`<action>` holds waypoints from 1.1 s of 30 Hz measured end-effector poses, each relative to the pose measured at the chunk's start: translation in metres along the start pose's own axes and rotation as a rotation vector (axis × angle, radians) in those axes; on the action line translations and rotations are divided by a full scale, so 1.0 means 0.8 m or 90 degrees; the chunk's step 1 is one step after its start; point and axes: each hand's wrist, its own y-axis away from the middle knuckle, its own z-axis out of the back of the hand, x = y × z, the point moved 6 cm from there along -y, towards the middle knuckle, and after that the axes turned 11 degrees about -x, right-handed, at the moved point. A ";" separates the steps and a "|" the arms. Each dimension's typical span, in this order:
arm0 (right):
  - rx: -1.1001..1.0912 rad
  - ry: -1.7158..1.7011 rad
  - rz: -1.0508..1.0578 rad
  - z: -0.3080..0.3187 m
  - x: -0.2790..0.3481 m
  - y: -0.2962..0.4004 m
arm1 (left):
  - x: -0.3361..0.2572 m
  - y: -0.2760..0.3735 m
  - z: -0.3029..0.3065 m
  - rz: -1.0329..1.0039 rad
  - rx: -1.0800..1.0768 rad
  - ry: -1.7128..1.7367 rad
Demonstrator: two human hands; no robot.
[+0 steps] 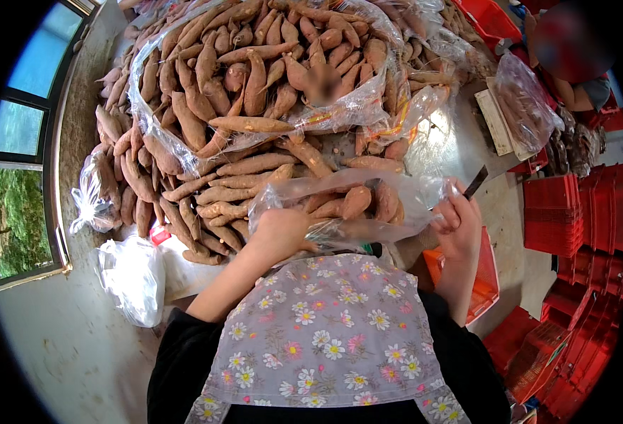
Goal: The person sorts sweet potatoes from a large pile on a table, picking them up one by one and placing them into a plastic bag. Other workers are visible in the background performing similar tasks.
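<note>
A clear plastic bag [343,229] holding several sweet potatoes [357,201] lies sideways right in front of my apron. My left hand [282,230] grips the bag's left end, its fingers partly hidden by the plastic. At the other end, my right hand [457,214] pinches the gathered plastic. A dark, flat blade [475,183], apparently a knife, sticks out of that same hand towards the upper right; its handle is hidden in the fingers. Loose sweet potatoes [253,180] lie in rows just beyond the bag on the table.
A large open plastic sack [150,122] full of sweet potatoes spreads across the table. White plastic bags [131,281] hang at the left edge. An orange crate [483,286] stands below my right arm, with stacked red crates [552,214] farther right. Another person [581,93] is at upper right.
</note>
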 end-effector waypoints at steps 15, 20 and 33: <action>-0.052 0.297 0.146 -0.044 0.002 -0.033 | 0.030 0.061 0.053 0.084 -0.096 0.203; -0.096 0.521 0.434 -0.060 0.016 -0.032 | 0.122 0.042 0.125 0.279 -0.559 0.257; -0.193 0.605 0.555 -0.071 0.032 0.002 | 0.242 -0.054 0.060 0.477 -0.285 -0.100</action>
